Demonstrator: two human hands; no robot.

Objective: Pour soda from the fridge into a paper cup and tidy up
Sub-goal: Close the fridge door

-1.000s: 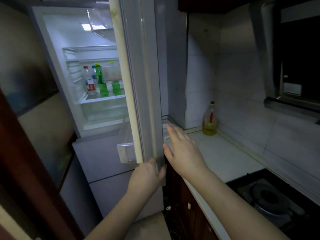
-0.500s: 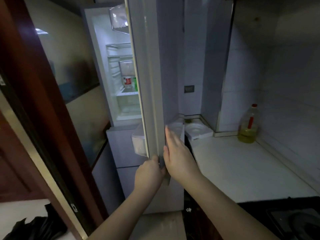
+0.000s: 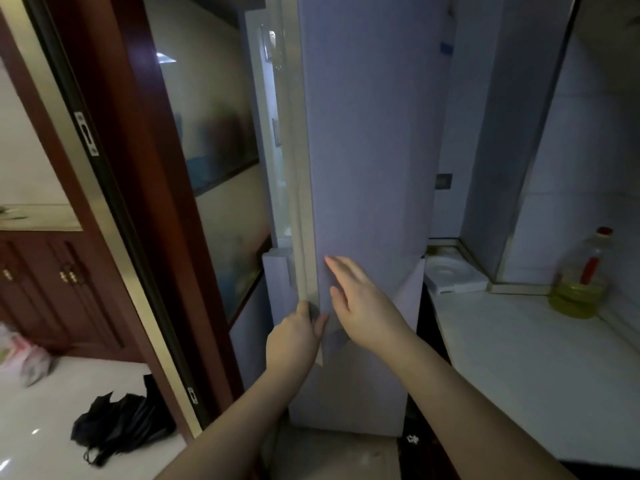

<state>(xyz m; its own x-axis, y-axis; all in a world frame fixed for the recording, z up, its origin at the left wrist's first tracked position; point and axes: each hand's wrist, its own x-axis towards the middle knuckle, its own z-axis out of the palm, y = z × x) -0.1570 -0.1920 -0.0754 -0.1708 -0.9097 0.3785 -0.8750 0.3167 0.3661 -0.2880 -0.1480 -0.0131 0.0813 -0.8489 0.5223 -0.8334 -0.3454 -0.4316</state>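
Fridge door dead centre, tall and upright, long axis vertical, outer face turned toward the camera and slightly right, open only a crack. Thin lit strip of fridge interior showing along the door's left edge, too narrow to make out anything inside. No soda, no cup anywhere in view. No brand or writing readable on the door; small blue mark high on the wall behind, too small to read.

Left hand curled around the door's lower left corner, fingers wrapped over the edge, thumb on the front face. Right hand flat on the door front just beside it, fingers spread and pointing up-left, palm pressed to the panel. Two hands close together, nearly touching at the thumbs.

Below the door, lower fridge drawer fronts running down to the floor. Right of the fridge, white counter with a white square tray tucked in the back corner. Further right on the counter, oil bottle standing upright against the wall, red cap, yellow oil low in it, red label unreadable.

Left of the fridge, glass panel, then dark red door frame leaning across the view. Beyond the frame, pale floor with a black umbrella lying crumpled, and a dark wood cabinet behind
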